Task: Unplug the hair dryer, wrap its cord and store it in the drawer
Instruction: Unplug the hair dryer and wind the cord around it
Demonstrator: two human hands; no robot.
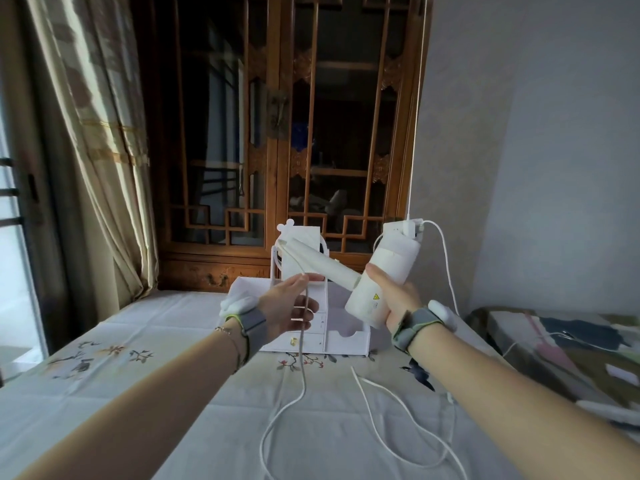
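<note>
Yellow warning triangle label (375, 296) on white hair dryer (381, 275), text unreadable

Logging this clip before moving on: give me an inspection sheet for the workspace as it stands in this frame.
Surface: table under a pale cloth with flower and bird prints.
Job's things: white hair dryer held up in the air; its cord hangs down and loops on the cloth; white drawer unit behind, drawers look shut.
Clutter: nothing seen on the cloth beyond the loose cables.
Hands: right hand grips the dryer body; left hand pinches the cord.
Cables: a second white cable runs from the white power strip behind the dryer.
Surroundings: wooden lattice cabinet, curtain on the left, grey wall, patterned fabric on the right.
</note>
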